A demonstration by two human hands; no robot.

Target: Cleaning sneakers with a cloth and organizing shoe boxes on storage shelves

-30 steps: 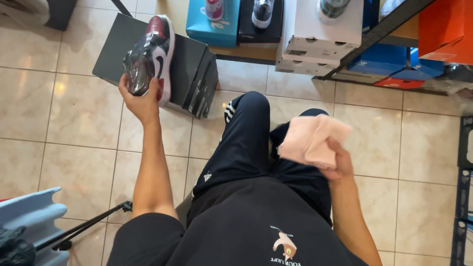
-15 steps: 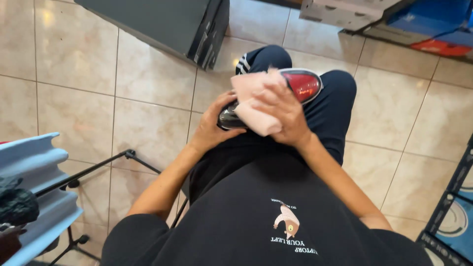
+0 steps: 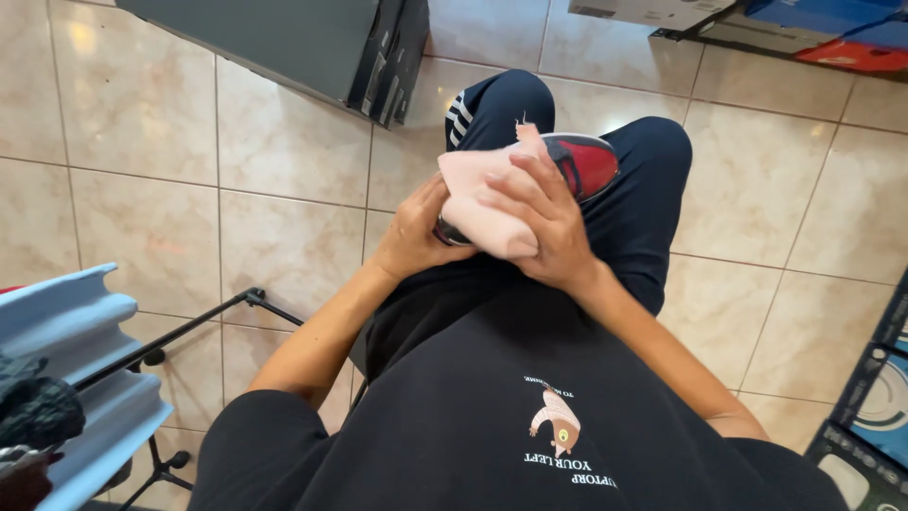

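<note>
Over my lap, my left hand [image 3: 416, 232] grips a black and red sneaker [image 3: 584, 163] from its left side. My right hand [image 3: 539, 213] presses a folded pink cloth [image 3: 478, 199] onto the top of the sneaker, covering most of it. Only the red toe end with its black rim shows past my fingers. I am seated, with my knees in dark trousers under the shoe.
A dark grey shoe box [image 3: 312, 43] lies on the beige tiled floor ahead to the left. More boxes [image 3: 653, 9] sit along the top right edge. A black tripod leg [image 3: 180, 331] and a pale blue ridged item [image 3: 85, 378] are at my left.
My left hand brought the sneaker down from arm's length near the box onto my lap. My right hand moved the pink cloth onto the shoe. The view tilted downward.
</note>
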